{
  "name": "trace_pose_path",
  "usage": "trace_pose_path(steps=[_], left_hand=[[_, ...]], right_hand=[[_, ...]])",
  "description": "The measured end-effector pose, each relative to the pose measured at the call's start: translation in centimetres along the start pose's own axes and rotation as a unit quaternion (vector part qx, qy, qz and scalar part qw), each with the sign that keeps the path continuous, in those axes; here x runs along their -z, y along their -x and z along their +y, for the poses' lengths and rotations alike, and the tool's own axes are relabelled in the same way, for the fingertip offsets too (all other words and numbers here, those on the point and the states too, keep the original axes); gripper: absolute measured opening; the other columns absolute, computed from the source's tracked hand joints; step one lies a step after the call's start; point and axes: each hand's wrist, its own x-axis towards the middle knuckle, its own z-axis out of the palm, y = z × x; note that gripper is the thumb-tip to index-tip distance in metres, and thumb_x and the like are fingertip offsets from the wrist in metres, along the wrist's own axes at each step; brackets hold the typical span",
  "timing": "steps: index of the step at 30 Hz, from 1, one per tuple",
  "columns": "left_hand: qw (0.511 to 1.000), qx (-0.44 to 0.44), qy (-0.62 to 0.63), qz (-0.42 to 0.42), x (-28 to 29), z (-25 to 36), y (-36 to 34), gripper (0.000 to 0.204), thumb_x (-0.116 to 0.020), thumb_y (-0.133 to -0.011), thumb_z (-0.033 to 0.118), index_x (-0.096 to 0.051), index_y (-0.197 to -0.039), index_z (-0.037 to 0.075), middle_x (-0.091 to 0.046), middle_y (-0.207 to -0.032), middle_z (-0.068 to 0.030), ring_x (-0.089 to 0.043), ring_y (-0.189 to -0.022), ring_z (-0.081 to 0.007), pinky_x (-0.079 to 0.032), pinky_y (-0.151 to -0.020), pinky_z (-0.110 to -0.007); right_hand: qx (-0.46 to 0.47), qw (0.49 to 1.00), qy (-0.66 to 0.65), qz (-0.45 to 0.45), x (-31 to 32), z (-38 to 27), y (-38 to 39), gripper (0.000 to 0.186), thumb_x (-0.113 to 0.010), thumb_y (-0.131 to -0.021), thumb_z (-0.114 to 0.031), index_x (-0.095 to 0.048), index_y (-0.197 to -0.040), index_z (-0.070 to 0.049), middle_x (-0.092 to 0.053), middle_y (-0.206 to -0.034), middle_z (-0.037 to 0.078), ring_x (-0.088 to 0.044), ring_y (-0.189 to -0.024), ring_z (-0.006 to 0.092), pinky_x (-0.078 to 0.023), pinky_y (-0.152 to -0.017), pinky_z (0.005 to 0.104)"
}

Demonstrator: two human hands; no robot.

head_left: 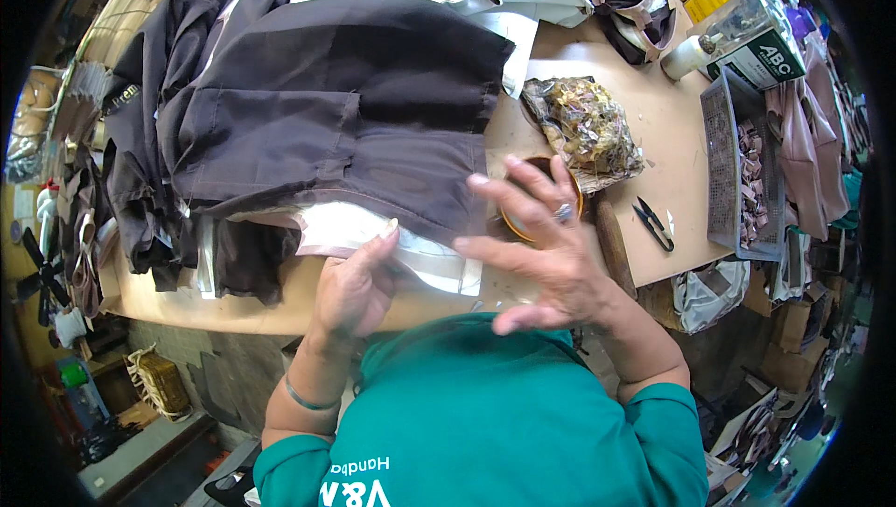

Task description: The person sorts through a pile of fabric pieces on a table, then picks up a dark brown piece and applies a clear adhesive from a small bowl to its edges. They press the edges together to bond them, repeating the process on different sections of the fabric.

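fabric panel (373,105), dark brown, at upper centre of the frame, long axis running left to right. nearer to its lower edge: the left hand (357,288), thumb pressed on the white strip (434,269) there, fingers curled in a pinch, partly hidden. bulk of the panel above that hand, strip extending to its right. right hand (546,260), right of centre, spread wide, apparently holding nothing, over an orange-rimmed bowl (581,197); panel to its upper left, contact impossible to tell.
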Motion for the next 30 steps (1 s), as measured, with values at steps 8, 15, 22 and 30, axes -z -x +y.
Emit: trace_pose_path(steps=[8, 15, 22, 30], left_hand=[[0.999, -0.049, 0.015, 0.019, 1.1, -0.2, -0.2, 0.021, -0.044, -0.088, 0.008, -0.045, -0.106, -0.002, -0.059, -0.095, -0.0137, -0.061, -0.086, -0.0259, -0.055, -0.072, -0.042], [0.998, -0.057, -0.003, 0.028, 1.6, 1.4, -0.3, 0.018, -0.047, -0.087, 0.008, -0.048, -0.103, 0.001, -0.059, -0.093, -0.0104, -0.06, -0.087, -0.0221, -0.053, -0.073, -0.036], [0.913, -0.175, -0.362, -0.075, 0.8, 3.9, 1.5, 0.03, -0.064, -0.077, 0.03, -0.06, -0.084, 0.001, -0.057, -0.079, -0.006, -0.055, -0.072, -0.0164, -0.043, -0.066, -0.028], [0.511, -0.557, -0.655, -0.007, 0.7, 4.9, 2.1, 0.026, -0.058, -0.075, 0.009, -0.054, -0.097, -0.002, -0.058, -0.089, -0.0129, -0.058, -0.079, -0.0247, -0.045, -0.066, -0.034]], right_hand=[[0.027, 0.995, 0.088, 0.041, -1.2, 0.2, -0.3, 0.059, -0.042, -0.074, -0.065, -0.06, -0.106, -0.019, -0.041, -0.13, 0.009, -0.03, -0.124, 0.0331, 0.0, -0.103, 0.0553], [0.086, 0.995, -0.022, 0.056, -1.3, -0.3, 0.1, 0.042, -0.062, -0.072, -0.048, -0.059, -0.102, -0.018, -0.045, -0.127, 0.009, -0.034, -0.122, 0.0317, -0.005, -0.103, 0.0558], [0.091, 0.97, -0.109, 0.197, -1.8, -0.7, -5.2, 0.058, -0.061, -0.067, 0.001, -0.039, -0.121, -0.007, -0.057, -0.084, 0.004, -0.057, -0.087, 0.0193, -0.011, -0.104, 0.0512], [0.064, 0.956, -0.245, 0.149, 0.0, -2.8, -5.7, 0.071, -0.065, -0.076, -0.013, -0.022, -0.132, -0.002, -0.056, -0.094, 0.013, -0.056, -0.09, 0.0202, -0.032, -0.096, 0.0447]])
